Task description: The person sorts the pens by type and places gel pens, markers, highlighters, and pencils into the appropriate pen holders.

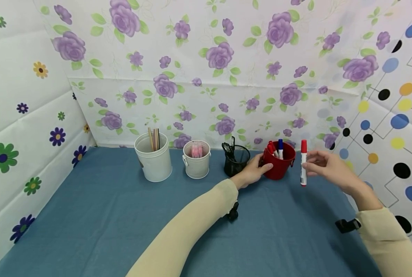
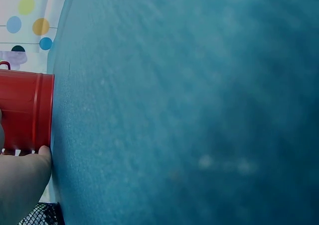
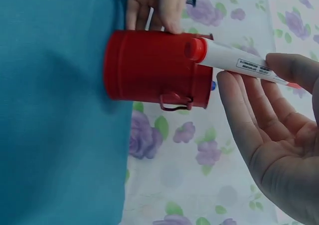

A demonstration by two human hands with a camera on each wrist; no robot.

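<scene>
A small red metal bucket (image 1: pixel 276 168) stands upright near the back edge of the table, with red-capped markers (image 1: pixel 271 147) and a blue-capped marker (image 1: pixel 280 149) in it. My left hand (image 1: pixel 252 173) grips its left side, thumb toward the front. To the right of the bucket, my right hand (image 1: pixel 332 171) pinches a white whiteboard marker (image 1: pixel 303 165) between thumb and fingers, red cap up, above the cloth. The right wrist view shows this marker (image 3: pixel 232 59) apart from the bucket (image 3: pixel 149 68), the fingers (image 3: pixel 264 103) along one side of it.
Left of the bucket stand a black mesh pen cup (image 1: pixel 236 163) with black pens, a small white bucket (image 1: pixel 197 165) with pink items, and a larger white bucket (image 1: pixel 155 165) with thin sticks. Blue cloth (image 1: pixel 123 219) covers the table. A flowered sheet (image 1: pixel 199 104) hangs behind.
</scene>
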